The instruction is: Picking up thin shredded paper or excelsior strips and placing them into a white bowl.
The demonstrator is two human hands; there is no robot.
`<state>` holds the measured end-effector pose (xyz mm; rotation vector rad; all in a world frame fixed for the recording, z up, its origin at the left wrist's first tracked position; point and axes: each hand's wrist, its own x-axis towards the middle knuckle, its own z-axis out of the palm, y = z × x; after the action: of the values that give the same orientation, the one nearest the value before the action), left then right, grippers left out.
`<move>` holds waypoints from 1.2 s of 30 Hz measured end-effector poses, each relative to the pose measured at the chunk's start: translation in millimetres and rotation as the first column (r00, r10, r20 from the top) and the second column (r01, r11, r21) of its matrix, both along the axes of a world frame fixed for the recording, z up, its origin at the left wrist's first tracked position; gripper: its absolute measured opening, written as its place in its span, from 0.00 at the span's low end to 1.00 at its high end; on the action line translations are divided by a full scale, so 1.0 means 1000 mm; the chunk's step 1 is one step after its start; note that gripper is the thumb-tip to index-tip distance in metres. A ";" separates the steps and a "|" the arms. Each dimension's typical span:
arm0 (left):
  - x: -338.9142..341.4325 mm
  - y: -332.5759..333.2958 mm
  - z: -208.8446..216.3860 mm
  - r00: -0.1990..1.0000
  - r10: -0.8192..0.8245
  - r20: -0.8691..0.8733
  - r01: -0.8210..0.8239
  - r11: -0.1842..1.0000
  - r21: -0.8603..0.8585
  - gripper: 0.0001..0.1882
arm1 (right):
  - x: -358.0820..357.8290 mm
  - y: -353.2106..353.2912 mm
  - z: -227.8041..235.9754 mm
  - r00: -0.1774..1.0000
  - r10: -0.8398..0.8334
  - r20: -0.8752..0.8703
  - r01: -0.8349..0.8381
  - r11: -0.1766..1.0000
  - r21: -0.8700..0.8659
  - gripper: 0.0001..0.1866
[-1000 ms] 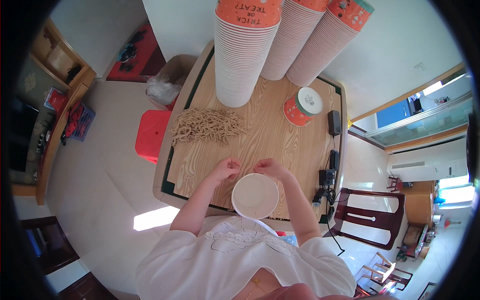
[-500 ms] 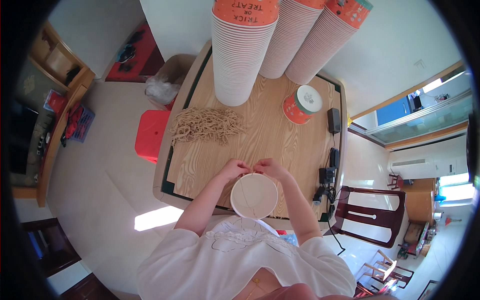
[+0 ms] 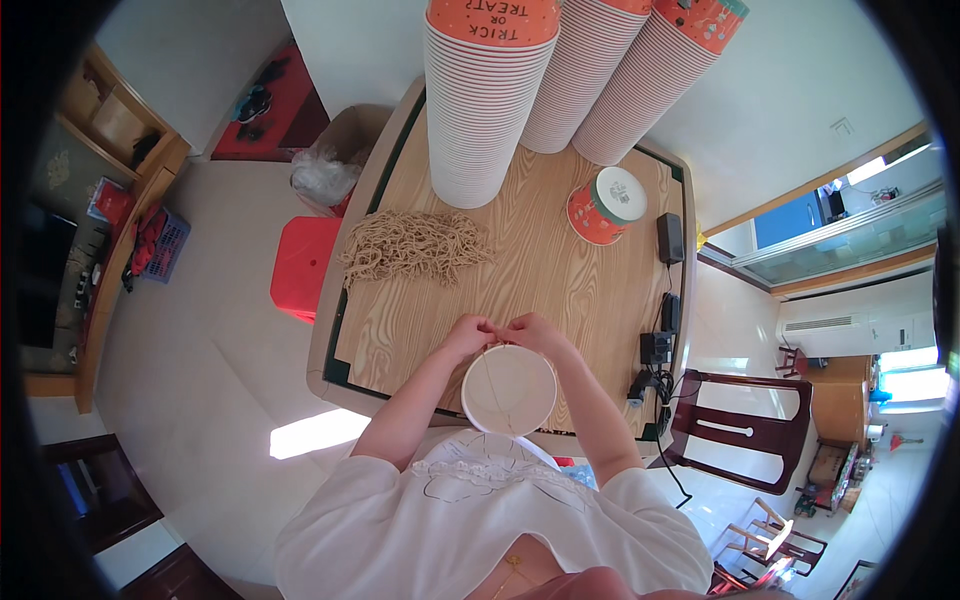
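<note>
A paper bucket (image 3: 508,392), white inside, is tipped with its mouth toward me at the table's near edge. A thin tan cord (image 3: 487,374) runs across its opening. At the bucket's far rim my left hand (image 3: 472,335) and my right hand (image 3: 533,334) meet, fingers pinched together on the cord's end; the fingertips partly hide it. Left of them lies a loose heap of tan cords (image 3: 415,248). Farther right, a single orange and green bucket (image 3: 595,210) with a white base stands upside down.
Three tall stacks of nested paper buckets (image 3: 478,125) rise at the table's far side. Black power adapters (image 3: 656,348) and cables line the right edge. A red stool (image 3: 303,265) stands at left, near a cardboard box (image 3: 358,135); a dark wooden chair (image 3: 740,430) is at right.
My hands have drawn closer together at the bucket's far rim, the right one moving slightly left. The bucket has barely shifted.
</note>
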<state>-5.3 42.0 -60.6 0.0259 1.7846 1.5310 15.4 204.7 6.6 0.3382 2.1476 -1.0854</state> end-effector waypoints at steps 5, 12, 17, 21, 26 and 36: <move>-0.001 -0.002 0.006 0.999 -0.045 0.007 0.045 0.999 0.027 0.03 | 0.002 0.012 -0.025 0.993 -0.077 -0.091 0.065 0.991 -0.118 0.15; -0.002 -0.020 0.019 0.970 -0.085 0.229 0.017 0.959 0.282 0.10 | 0.006 0.015 -0.018 0.988 -0.092 -0.125 0.067 0.979 -0.195 0.10; -0.004 -0.020 0.018 0.974 -0.085 0.209 0.042 0.979 0.202 0.07 | 0.001 0.006 0.003 0.979 0.015 -0.204 -0.038 0.993 -0.108 0.10; -0.003 -0.018 0.015 0.972 -0.056 0.227 0.015 0.984 0.176 0.04 | 0.000 -0.003 0.008 0.962 0.125 -0.242 -0.117 0.992 0.046 0.13; -0.003 -0.018 0.018 0.965 -0.040 0.260 -0.010 0.982 0.187 0.02 | -0.002 0.001 -0.006 0.948 0.197 -0.249 -0.169 0.977 0.130 0.13; -0.002 -0.020 0.011 0.957 -0.045 0.287 -0.003 0.986 0.167 0.03 | -0.010 -0.004 0.005 0.966 0.227 -0.122 -0.212 0.970 0.123 0.14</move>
<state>-6.9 22.0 -49.7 -0.0933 1.4202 1.5758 5.6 200.9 11.7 0.0733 2.3066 -0.8891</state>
